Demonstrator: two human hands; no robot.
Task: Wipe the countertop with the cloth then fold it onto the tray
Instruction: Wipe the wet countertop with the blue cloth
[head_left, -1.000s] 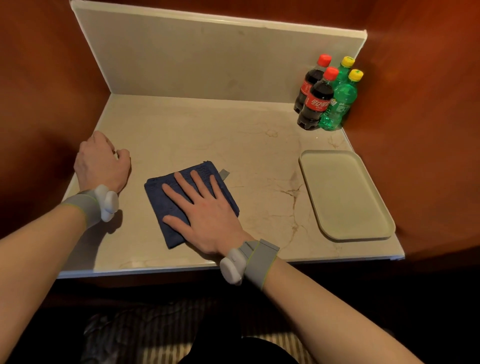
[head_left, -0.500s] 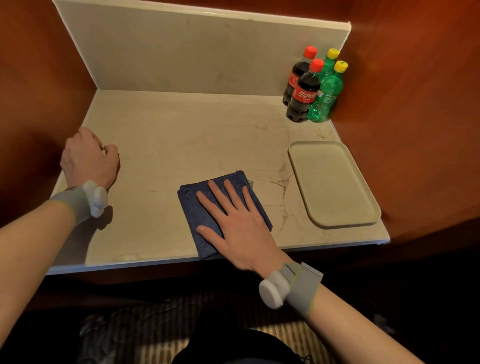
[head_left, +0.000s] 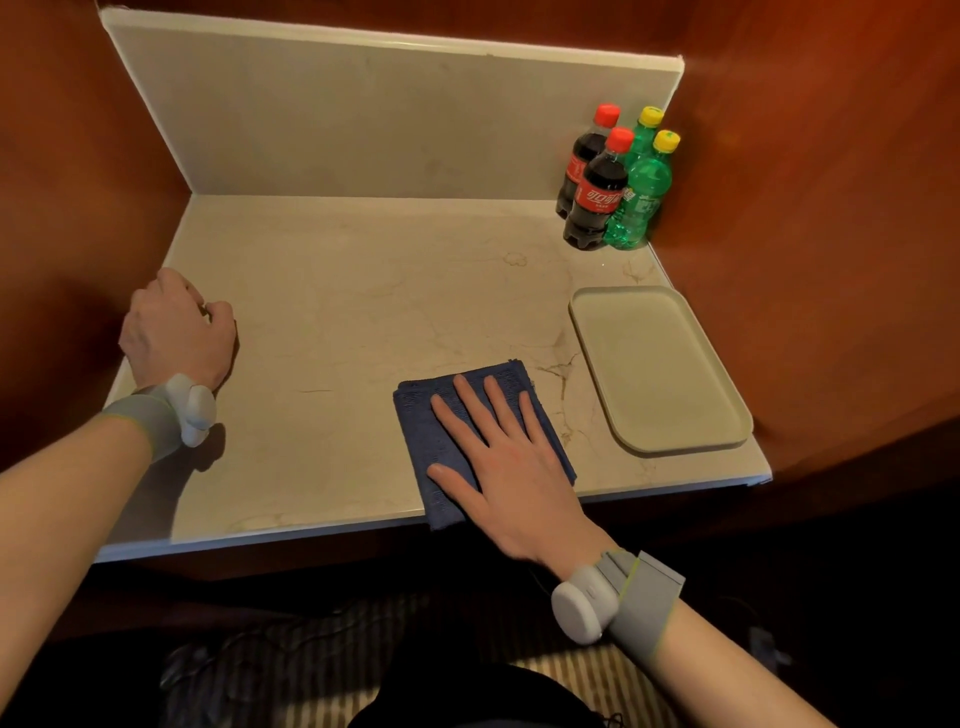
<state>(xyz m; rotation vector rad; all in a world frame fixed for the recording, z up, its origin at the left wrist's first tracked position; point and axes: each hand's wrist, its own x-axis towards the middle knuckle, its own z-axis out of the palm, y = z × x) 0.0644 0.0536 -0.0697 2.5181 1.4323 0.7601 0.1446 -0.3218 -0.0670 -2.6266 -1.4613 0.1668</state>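
A dark blue cloth (head_left: 418, 421) lies flat near the front edge of the countertop (head_left: 363, 291), right of centre, its near corner hanging just over the lip. The right hand (head_left: 501, 467) presses down on it, palm flat and fingers straight and spread; it grips nothing and simply pins the cloth to the stone. The cloth looks doubled over into a thick pad, though the layers cannot be counted from here.

Just to the right, close to the cloth but not touching it, sits the pale tray (head_left: 657, 364), parallel to the counter's right edge. The cloth is not on it.

At the far left edge the left hand (head_left: 174, 332) rests knuckles-up on the countertop, fingers curled under and holding nothing that shows; it appears to be bracing the body. Both wrists wear grey bands with white pods.

Four bottles (head_left: 613, 182), two dark with red caps and two green with yellow caps, stand bunched in the back right corner against the backsplash (head_left: 389, 119), well apart from the cloth.

The job looks to be in its wiping stage. The stone shows no clear streaks or damp, so how much of the surface is covered cannot be judged; the back half and the corner by the bottles may yet need a pass. Folding the cloth and setting it on the tray are not yet done.
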